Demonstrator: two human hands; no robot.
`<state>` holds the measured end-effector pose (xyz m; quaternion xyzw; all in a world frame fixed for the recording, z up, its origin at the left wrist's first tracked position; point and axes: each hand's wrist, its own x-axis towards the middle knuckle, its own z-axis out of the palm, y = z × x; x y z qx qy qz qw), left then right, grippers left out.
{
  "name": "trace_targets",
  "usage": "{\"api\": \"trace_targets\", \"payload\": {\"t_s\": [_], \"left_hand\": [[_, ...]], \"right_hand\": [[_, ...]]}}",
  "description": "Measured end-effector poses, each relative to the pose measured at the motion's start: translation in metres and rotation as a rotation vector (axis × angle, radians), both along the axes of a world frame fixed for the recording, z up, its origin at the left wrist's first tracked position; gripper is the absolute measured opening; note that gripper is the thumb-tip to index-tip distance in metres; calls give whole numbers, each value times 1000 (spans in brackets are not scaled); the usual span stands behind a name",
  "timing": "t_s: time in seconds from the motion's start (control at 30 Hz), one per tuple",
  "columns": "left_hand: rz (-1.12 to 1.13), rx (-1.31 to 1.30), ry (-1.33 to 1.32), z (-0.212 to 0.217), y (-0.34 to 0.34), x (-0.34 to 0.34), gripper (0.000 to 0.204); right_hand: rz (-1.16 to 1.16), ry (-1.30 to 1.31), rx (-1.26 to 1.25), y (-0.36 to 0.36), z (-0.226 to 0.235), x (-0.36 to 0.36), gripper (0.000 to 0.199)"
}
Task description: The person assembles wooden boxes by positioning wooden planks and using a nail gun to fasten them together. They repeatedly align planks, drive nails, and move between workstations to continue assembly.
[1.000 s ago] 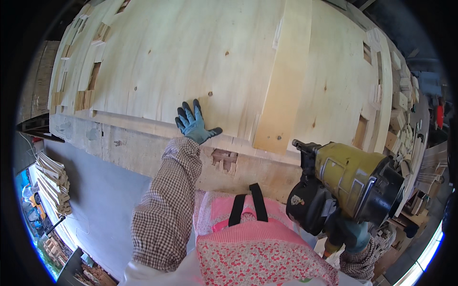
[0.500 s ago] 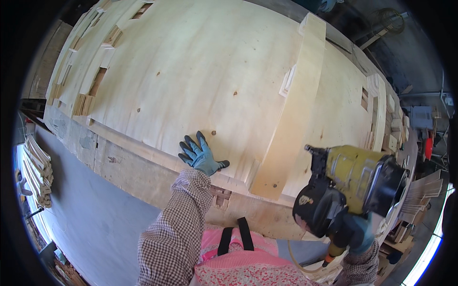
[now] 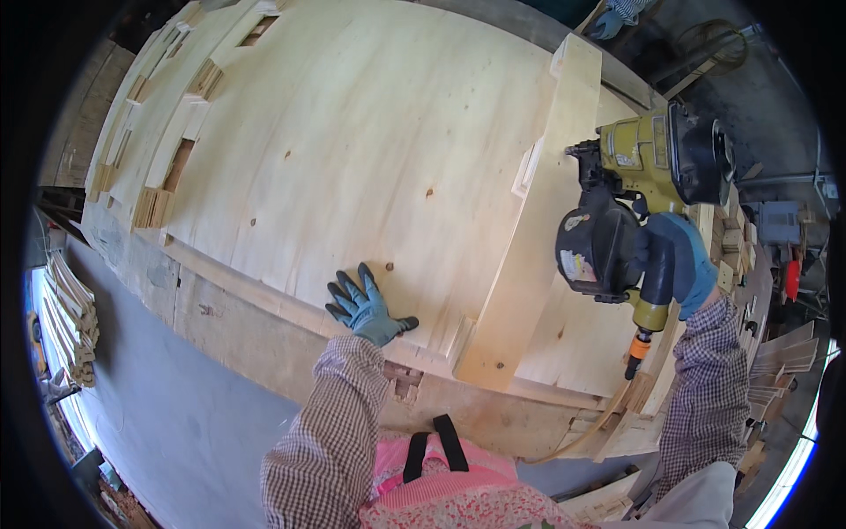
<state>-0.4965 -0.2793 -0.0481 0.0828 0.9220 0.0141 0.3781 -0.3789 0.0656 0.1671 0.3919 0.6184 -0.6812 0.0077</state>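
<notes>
Nail gun (image 3: 639, 157) up over the long board (image 3: 531, 238), left hand (image 3: 366, 310) spread flat

The nail gun is hanging over the right side of the work, its nose pointing left above the far half of the board — whether the tip is touching the wood cannot be told from this angle. The board is lying lengthwise on a wide plywood sheet (image 3: 352, 176), with a small wooden block (image 3: 464, 339) sitting against its left edge near the close end.

For good handling, the nose seems to want setting square and firm on the wood, with the air hose (image 3: 608, 414) running free. The spread fingers are best staying well clear of the nose, as they are now.

The right hand (image 3: 693, 264) is closing fully round the gun's handle, the wrist raised and the checked sleeve reaching up from the lower right; where the trigger finger is sitting cannot be told. The left hand is gripping nothing — palm down, fingers wide apart, it is resting on the sheet near its close edge, the thumb pointing toward the block but not touching it.

Farther out, wood pieces (image 3: 731, 240) are lying in a heap at the right, and another person's gloved hand (image 3: 608, 25) is showing at the top edge.
</notes>
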Motion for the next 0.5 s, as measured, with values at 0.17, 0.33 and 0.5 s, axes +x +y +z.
{"api": "trace_targets", "payload": {"t_s": [0.17,0.33,0.5], "left_hand": [[6,44,-8,-4,1,-2,132],[-2,22,-7,-2,-4,-2,132],[-35,-31,-10,-9,1,-3,133]], "right_hand": [[-143,70,8,0,-32,54,18],[-237,92,21,-40,-58,114,21],[-288,-132,-212,-59,-98,180,16]]}}
